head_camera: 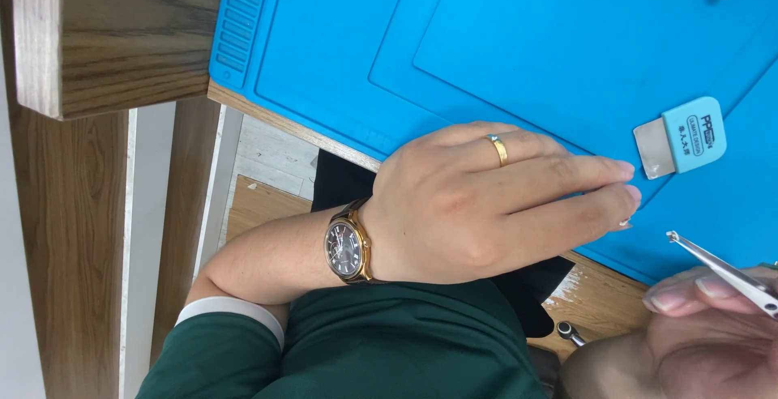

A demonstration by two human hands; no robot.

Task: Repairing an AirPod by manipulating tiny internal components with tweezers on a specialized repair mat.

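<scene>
Blue silicone work mat (502,34) covers a wooden bench top (600,298); the view is rotated, with floor and a wooden shelf edge at the left.

Left hand (478,204), wearing a ring and wristwatch (348,247), lies flat on the mat with fingers extended and pressed together; the fingertips seem to pin something very small, too small to identify.

Right hand (705,334) pinches a pair of metal tweezers (725,271). The tips look closed on a tiny pale speck, possibly a screw, but this is not certain.

The tweezers' point hovers just beside the left fingertips, above the mat, apart from them. A blue-handled flat scraper (681,137) lies near, beyond the fingertips.

Risks, as judged: the speck may spring from the tips if grip slackens, and roll off the mat's near edge onto the floor. The sharp point could prick the left fingers.
</scene>
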